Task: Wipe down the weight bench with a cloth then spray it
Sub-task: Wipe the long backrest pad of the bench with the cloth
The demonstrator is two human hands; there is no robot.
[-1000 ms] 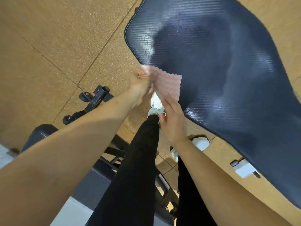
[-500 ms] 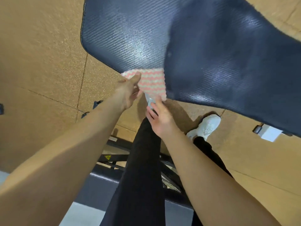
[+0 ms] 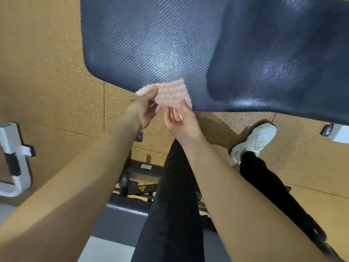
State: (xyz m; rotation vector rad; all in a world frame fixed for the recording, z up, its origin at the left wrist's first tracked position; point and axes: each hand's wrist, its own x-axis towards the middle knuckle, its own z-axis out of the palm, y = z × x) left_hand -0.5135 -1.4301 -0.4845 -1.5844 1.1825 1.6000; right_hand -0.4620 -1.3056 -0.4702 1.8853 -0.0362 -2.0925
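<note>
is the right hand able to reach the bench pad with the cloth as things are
Probably yes. The right hand and left hand hold the cloth right at the near edge of the bench pad, and nothing shows between them and the pad.

This is a gym. A padded weight bench (image 3: 170, 44) in dark, ribbed vinyl fills the top of the frame above speckled tan floor tiles (image 3: 47, 72). At lower centre stands a black steel frame (image 3: 136, 178) bearing a yellow warning sticker (image 3: 142, 188), and a white machine frame (image 3: 11, 148) shows at the left edge.
</note>
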